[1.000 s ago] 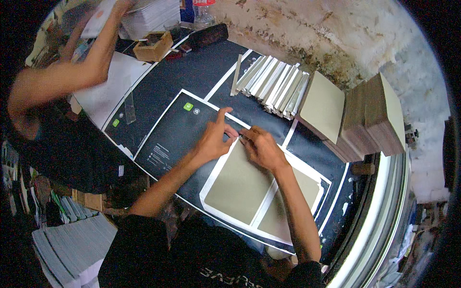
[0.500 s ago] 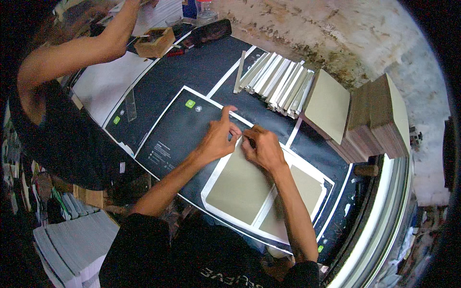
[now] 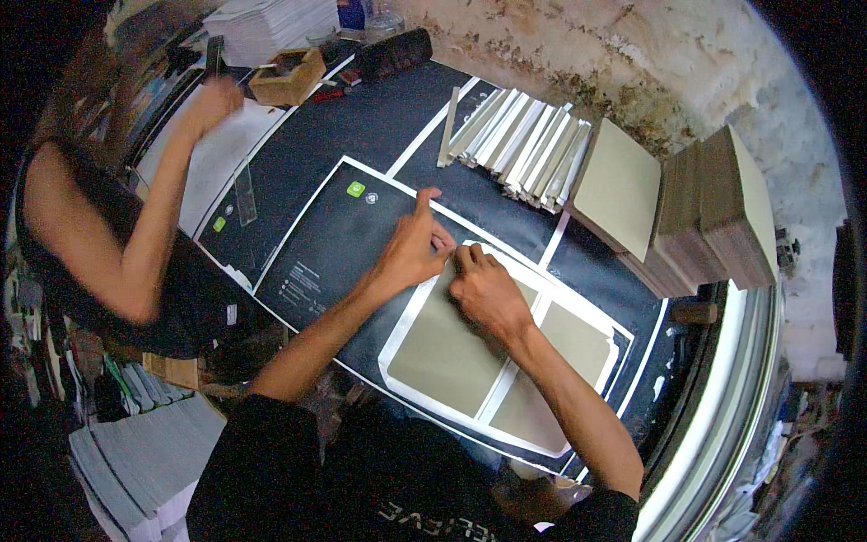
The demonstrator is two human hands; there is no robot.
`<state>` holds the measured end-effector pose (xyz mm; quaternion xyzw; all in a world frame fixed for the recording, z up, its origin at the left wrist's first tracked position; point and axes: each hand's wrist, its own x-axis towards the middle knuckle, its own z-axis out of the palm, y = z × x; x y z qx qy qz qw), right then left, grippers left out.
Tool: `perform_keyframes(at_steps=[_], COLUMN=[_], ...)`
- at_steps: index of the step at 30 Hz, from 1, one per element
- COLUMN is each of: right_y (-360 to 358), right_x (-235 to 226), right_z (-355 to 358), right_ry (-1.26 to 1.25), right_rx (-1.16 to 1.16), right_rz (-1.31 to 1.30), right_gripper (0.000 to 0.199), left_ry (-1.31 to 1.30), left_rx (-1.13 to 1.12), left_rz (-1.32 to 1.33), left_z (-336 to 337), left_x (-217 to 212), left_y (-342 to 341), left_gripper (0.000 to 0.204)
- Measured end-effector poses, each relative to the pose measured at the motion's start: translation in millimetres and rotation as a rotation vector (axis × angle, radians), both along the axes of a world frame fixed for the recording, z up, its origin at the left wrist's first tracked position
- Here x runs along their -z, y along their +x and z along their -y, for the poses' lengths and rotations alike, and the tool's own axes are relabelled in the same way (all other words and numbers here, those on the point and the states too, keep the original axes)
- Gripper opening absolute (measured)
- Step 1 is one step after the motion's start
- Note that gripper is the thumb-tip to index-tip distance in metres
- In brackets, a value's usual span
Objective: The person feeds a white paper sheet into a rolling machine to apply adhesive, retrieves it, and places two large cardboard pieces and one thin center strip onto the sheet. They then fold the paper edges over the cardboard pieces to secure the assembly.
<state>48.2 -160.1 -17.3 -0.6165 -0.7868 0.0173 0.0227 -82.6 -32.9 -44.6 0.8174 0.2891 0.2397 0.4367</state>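
Observation:
Two grey-brown boards lie side by side on the white underside of a cover sheet, a wide one [image 3: 447, 348] and a second one [image 3: 578, 339] to its right, with a white strip [image 3: 499, 390] between them. My left hand [image 3: 411, 248] rests at the far left corner of the wide board, index finger stretched away and thumb pointing toward the corner. At that same corner, my right hand [image 3: 492, 294] presses down with curled fingers on the white paper edge. Whatever lies under its fingertips is hidden. A black printed sheet [image 3: 339, 244] spreads beneath and to the left.
Narrow board strips [image 3: 524, 144] lie in a row at the back, beside tall stacks of grey board [image 3: 682, 212]. A wooden box [image 3: 289, 77] and a dark pouch [image 3: 397, 54] sit far left. Another person's arm [image 3: 163, 208] reaches over a white sheet. Grey-covered stacks [image 3: 144, 452] stand low left.
My right hand has shifted slightly down and its fingers have curled over the board's corner; my right elbow has swung outward. My left hand barely moved. The other person's arm has dropped toward the white sheet.

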Motion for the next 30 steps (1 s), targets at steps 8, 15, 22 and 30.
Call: perform_keyframes(at_steps=[8, 15, 22, 30], right_y=[32, 38, 40, 40], right_x=[-1, -28, -18, -24], right_z=[0, -30, -46, -34], right_ry=[-0.032, -0.042, -0.196, -0.155], right_rx=[0.05, 0.019, -0.036, -0.032], right_rz=[-0.329, -0.515, -0.271, -0.343], right_gripper=[0.023, 0.037, 0.035, 0.035], left_ry=[0.111, 0.201, 0.267, 0.23], left_rx=[-0.007, -0.115, -0.144, -0.127], left_rz=[0.096, -0.115, -0.175, -0.157], left_z=[4, 23, 35, 35], left_x=[-1, 1, 0, 0], left_y=[-16, -38, -31, -32], left_gripper=[0.072, 0.072, 0.077, 0.077])
